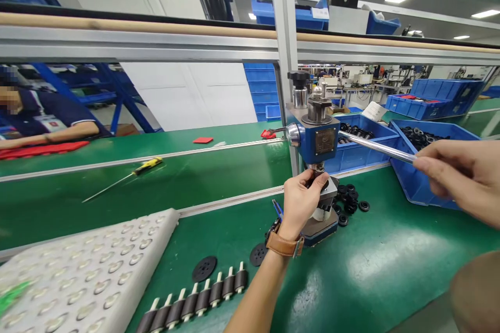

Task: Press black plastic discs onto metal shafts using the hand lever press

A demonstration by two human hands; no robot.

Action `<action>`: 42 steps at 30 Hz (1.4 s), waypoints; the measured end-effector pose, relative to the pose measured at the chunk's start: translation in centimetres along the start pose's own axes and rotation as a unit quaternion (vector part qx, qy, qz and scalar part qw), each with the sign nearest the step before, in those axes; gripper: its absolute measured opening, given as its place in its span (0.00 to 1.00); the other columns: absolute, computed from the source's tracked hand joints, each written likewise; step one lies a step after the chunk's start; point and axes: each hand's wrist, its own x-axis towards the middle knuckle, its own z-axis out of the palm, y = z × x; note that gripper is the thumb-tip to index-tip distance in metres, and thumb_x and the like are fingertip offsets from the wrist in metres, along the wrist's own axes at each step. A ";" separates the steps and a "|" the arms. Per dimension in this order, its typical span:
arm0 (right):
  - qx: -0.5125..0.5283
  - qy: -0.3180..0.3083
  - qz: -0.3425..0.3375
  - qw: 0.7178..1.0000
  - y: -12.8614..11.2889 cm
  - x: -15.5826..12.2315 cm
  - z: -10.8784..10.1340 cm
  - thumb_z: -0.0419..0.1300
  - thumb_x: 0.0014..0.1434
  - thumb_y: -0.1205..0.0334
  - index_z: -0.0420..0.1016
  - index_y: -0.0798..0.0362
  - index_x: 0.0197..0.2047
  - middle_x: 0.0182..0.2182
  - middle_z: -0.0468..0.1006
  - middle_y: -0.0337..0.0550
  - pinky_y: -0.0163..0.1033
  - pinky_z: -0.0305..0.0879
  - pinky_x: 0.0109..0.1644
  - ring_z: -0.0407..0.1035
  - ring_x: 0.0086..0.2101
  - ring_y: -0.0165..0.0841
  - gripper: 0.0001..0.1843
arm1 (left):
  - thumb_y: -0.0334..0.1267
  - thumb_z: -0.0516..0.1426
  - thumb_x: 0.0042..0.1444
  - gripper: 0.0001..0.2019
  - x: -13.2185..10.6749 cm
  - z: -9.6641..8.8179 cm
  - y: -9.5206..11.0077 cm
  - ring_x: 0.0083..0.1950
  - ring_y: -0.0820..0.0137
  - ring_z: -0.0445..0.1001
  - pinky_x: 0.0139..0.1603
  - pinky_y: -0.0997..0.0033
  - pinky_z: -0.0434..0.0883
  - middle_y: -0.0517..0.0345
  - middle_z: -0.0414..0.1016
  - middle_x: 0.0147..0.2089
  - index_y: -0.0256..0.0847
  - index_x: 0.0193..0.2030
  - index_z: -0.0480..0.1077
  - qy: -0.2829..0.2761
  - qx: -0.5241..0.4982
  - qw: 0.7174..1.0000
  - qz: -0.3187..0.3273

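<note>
A small blue hand press stands on the green bench, with a steel lever reaching out to the right. My right hand is closed around the end of that lever. My left hand, with a brown watch strap at the wrist, is pinched on a small dark part under the press ram, above the press base. What the fingers hold is mostly hidden. Loose black ring parts lie just right of the base.
A row of black rollers on white shafts and two black discs lie near the front. A white foam tray sits at left. Blue bins of black parts stand right. A yellow-handled screwdriver rests on the conveyor. Another person's arm is far left.
</note>
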 end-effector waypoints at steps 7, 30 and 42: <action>0.010 0.057 0.014 0.998 -3.4 -2.3 2.2 0.51 0.70 0.39 0.85 0.44 0.43 0.20 0.76 0.36 0.37 0.51 0.22 0.65 0.16 0.30 0.26 | 0.50 0.65 0.55 0.19 0.0 -0.1 -0.4 0.37 0.68 0.73 0.38 0.74 0.68 0.52 0.79 0.36 0.32 0.38 0.80 -0.002 0.009 1.000 -0.001; 0.069 0.066 0.075 0.993 -4.2 -4.2 4.6 0.57 0.69 0.43 0.84 0.42 0.50 0.18 0.73 0.35 0.34 0.51 0.20 0.60 0.15 0.27 0.19 | 0.49 0.64 0.56 0.18 -0.1 0.0 -0.8 0.37 0.69 0.73 0.37 0.74 0.68 0.53 0.79 0.36 0.33 0.39 0.80 -0.007 -0.010 1.000 0.002; 0.080 0.148 0.110 0.980 -6.0 -5.6 6.4 0.63 0.67 0.53 0.82 0.47 0.52 0.37 0.83 0.38 0.36 0.64 0.31 0.73 0.27 0.28 0.13 | 0.48 0.64 0.56 0.17 -0.2 -0.2 -0.5 0.39 0.66 0.75 0.39 0.73 0.70 0.51 0.80 0.38 0.33 0.40 0.81 -0.006 0.004 1.000 -0.010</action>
